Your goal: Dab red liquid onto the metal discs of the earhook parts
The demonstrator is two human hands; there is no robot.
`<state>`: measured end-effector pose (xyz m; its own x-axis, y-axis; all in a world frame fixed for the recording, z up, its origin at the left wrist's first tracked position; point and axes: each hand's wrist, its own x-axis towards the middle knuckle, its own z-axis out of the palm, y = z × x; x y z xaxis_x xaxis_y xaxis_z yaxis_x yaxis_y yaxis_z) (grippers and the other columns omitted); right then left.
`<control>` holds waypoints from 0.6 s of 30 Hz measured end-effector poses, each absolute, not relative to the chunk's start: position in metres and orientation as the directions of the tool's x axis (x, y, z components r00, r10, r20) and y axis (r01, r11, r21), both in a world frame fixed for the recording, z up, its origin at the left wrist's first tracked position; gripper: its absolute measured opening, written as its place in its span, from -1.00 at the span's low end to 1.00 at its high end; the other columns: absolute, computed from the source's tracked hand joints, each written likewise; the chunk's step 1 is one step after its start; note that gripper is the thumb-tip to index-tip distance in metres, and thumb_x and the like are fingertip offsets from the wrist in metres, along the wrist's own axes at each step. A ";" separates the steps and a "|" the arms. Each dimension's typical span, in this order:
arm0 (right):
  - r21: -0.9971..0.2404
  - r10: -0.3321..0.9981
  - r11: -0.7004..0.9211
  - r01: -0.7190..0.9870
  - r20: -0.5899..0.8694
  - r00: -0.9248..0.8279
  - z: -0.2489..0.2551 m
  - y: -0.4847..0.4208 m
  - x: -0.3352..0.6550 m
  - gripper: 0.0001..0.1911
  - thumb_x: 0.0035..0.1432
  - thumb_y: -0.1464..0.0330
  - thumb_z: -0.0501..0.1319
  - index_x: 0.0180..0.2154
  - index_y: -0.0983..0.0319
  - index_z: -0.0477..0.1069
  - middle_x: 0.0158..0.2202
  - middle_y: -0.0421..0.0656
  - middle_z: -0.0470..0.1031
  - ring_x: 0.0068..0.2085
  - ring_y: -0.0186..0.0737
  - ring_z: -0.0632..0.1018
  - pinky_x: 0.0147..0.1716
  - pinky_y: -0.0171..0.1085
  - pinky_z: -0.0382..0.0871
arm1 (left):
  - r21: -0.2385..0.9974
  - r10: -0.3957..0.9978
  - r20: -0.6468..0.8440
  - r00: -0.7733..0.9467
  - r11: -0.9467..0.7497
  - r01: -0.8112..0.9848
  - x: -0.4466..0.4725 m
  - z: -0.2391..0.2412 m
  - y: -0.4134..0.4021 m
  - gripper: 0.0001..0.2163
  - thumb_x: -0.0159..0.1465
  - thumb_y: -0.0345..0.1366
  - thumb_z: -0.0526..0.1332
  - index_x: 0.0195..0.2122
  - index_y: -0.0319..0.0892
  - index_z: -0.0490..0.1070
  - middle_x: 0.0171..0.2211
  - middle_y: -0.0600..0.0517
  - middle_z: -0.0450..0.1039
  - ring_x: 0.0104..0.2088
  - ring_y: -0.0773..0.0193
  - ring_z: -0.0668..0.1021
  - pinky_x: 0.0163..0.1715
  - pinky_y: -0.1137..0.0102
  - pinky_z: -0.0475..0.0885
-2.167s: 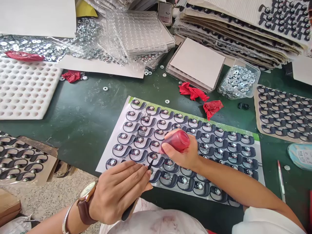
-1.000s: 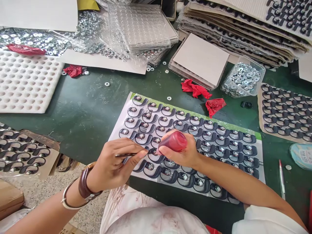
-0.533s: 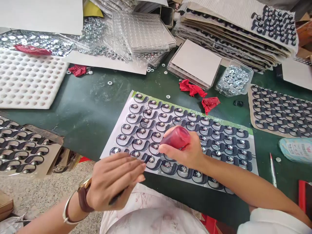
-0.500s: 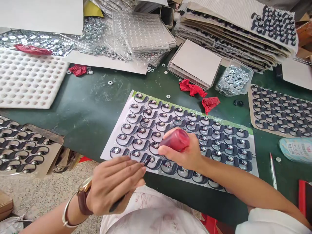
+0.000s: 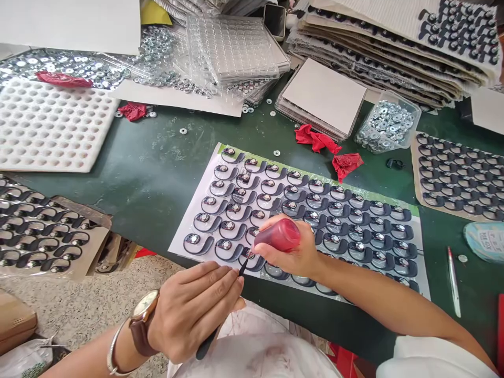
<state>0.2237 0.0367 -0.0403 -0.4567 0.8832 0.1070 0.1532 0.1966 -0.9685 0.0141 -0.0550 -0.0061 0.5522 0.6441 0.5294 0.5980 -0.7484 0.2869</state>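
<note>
My right hand [image 5: 299, 252] is closed round a translucent red squeeze bottle [image 5: 279, 235], tilted with its narrow end down to the left. Slim black tweezers [image 5: 205, 344] are gripped in my left hand [image 5: 200, 304]; their fingers are largely hidden behind my knuckles. The tweezers' dark tip meets the bottle's narrow end over a piece in the front row; whether they touch that piece I cannot tell. Both hands are over a white sheet with a green edge [image 5: 181, 231], covered in rows of black curved pieces [image 5: 208, 222] with shiny round centres.
Behind the sheet lie crumpled red scraps [image 5: 346, 165], a clear tub of metal washers [image 5: 388, 126] and stacked white cards [image 5: 325, 94]. A white dimpled foam tray [image 5: 51, 126] is at left. More filled sheets [image 5: 460, 176] lie at right, near a pen [image 5: 453, 283].
The bottle's narrow end and the tweezers' tip have come together over the front row. My left hand has shifted slightly right, and the view has shifted a little.
</note>
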 end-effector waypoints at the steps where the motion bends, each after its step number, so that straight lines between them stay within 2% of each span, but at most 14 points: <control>1: -0.971 0.887 0.181 0.154 0.094 -0.452 -0.041 0.036 0.224 -0.76 0.01 0.26 0.40 -0.32 0.21 0.43 -0.48 -0.17 0.55 -0.50 -0.28 0.53 -0.46 -0.29 0.47 | 0.292 0.649 0.525 0.551 -0.745 0.599 0.014 -0.005 -0.054 -0.86 0.26 -0.45 0.25 -0.19 -0.40 0.53 -0.26 -0.13 0.62 -0.23 0.15 0.66 -0.20 0.30 0.59; 6: -0.988 0.903 0.090 0.122 0.029 -0.429 -0.041 0.036 0.225 -0.74 0.04 0.24 0.38 -0.28 0.21 0.41 -0.50 -0.16 0.54 -0.50 -0.24 0.53 -0.44 -0.24 0.50 | 0.309 0.655 0.508 0.559 -0.745 0.591 0.014 -0.001 -0.052 -0.86 0.27 -0.45 0.23 -0.20 -0.41 0.52 -0.26 -0.13 0.62 -0.24 0.15 0.65 -0.24 0.30 0.58; 11: -0.989 0.926 0.086 0.117 0.037 -0.375 -0.039 0.036 0.224 -0.77 0.07 0.23 0.35 -0.33 0.21 0.40 -0.50 -0.13 0.54 -0.48 -0.21 0.55 -0.42 -0.21 0.50 | 0.329 0.665 0.502 0.554 -0.739 0.588 0.013 -0.004 -0.053 -0.86 0.26 -0.46 0.23 -0.19 -0.41 0.52 -0.26 -0.14 0.61 -0.23 0.15 0.65 -0.23 0.28 0.57; 18: -0.982 0.905 0.095 0.161 0.018 -0.425 -0.040 0.037 0.222 -0.78 0.07 0.25 0.36 -0.35 0.22 0.39 -0.51 -0.14 0.53 -0.49 -0.21 0.55 -0.45 -0.22 0.48 | 0.339 0.672 0.507 0.540 -0.731 0.592 0.012 -0.005 -0.054 -0.87 0.27 -0.47 0.23 -0.20 -0.39 0.53 -0.28 -0.11 0.62 -0.24 0.16 0.65 -0.24 0.28 0.57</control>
